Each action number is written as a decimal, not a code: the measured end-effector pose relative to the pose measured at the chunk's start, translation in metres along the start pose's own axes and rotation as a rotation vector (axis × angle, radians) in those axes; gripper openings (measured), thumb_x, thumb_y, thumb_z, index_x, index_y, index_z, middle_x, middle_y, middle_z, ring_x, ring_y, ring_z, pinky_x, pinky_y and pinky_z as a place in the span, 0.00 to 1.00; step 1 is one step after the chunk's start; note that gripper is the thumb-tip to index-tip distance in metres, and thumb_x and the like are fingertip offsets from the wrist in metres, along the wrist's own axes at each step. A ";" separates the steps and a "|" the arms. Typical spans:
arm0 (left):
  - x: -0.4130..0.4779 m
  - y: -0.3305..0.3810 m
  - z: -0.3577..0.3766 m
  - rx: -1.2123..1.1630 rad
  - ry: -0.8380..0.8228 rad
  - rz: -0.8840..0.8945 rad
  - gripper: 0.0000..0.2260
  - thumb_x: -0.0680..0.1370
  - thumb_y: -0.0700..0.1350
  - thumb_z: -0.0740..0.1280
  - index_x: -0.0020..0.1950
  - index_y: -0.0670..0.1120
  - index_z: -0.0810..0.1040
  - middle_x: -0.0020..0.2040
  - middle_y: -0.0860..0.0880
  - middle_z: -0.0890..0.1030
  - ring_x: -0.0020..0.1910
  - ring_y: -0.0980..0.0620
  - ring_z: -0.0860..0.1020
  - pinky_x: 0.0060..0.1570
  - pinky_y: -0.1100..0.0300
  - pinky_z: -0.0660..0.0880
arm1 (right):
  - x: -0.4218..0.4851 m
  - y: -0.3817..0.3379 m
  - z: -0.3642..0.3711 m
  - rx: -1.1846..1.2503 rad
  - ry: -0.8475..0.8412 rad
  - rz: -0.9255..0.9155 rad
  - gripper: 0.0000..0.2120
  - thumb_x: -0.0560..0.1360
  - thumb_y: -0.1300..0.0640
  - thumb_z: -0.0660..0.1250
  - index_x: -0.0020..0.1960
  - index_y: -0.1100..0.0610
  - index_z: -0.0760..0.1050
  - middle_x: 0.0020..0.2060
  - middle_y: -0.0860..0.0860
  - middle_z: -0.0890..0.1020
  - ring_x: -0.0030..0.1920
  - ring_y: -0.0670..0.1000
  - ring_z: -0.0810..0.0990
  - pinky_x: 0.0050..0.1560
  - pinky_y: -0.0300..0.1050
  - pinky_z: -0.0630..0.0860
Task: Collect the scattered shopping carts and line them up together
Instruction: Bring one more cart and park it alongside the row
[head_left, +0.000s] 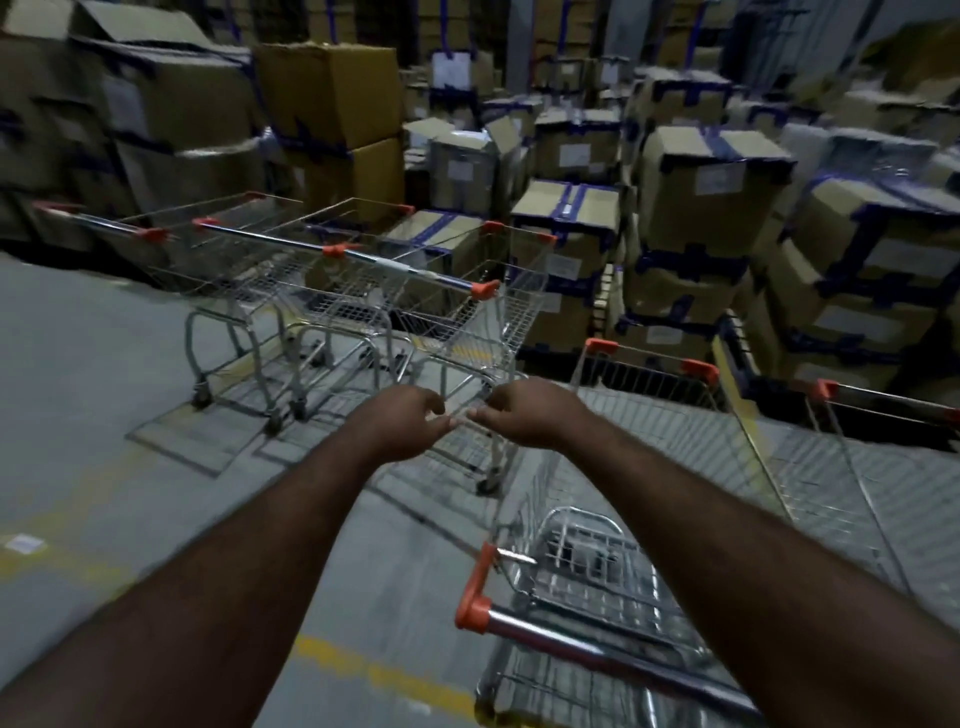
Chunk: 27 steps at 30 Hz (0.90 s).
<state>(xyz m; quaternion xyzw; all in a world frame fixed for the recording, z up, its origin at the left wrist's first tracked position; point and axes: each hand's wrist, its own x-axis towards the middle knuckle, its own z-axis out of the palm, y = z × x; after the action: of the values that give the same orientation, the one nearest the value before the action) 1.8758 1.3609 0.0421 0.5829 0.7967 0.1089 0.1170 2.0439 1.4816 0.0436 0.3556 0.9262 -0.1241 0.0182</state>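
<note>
Left hand (410, 421), right hand (524, 415) both pinching thin wire rail (458, 422), blurred. Silver wire shopping cart, orange handle caps (545, 635), standing beneath my arms; nested silver cart row (395, 266) waiting ahead-left. Best: pulling evenly, aiming square into row.

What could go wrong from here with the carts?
1. Left hand and right hand reach past the handle of the near cart, close to the row: fingers could get pinched between carts.
2. Near cart looks skewed to the row, so it may snag, not line up.
3. Boxes stand close behind the row; a hard shove could hit them.
</note>
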 end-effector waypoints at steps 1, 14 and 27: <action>0.009 -0.011 -0.006 0.004 0.001 -0.005 0.18 0.77 0.63 0.65 0.55 0.52 0.84 0.52 0.48 0.85 0.53 0.47 0.81 0.50 0.54 0.77 | 0.015 -0.005 -0.002 -0.007 0.001 -0.013 0.29 0.78 0.29 0.57 0.49 0.53 0.81 0.44 0.52 0.83 0.46 0.54 0.81 0.43 0.47 0.76; 0.193 -0.183 -0.101 0.103 0.047 0.044 0.21 0.80 0.61 0.64 0.67 0.49 0.78 0.64 0.47 0.80 0.62 0.47 0.78 0.57 0.53 0.74 | 0.251 -0.084 -0.026 0.092 0.148 0.044 0.26 0.78 0.31 0.58 0.53 0.52 0.80 0.44 0.49 0.82 0.46 0.51 0.81 0.50 0.52 0.80; 0.396 -0.257 -0.123 0.104 -0.059 0.156 0.20 0.80 0.60 0.65 0.66 0.50 0.78 0.59 0.49 0.82 0.53 0.51 0.80 0.55 0.50 0.77 | 0.428 -0.055 -0.034 0.068 0.216 0.212 0.25 0.79 0.32 0.59 0.58 0.51 0.81 0.50 0.51 0.82 0.51 0.54 0.80 0.50 0.48 0.77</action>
<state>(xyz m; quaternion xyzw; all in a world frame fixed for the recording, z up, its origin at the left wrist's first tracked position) 1.4892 1.6580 0.0557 0.6513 0.7497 0.0591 0.1012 1.6895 1.7305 0.0368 0.4630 0.8753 -0.1138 -0.0807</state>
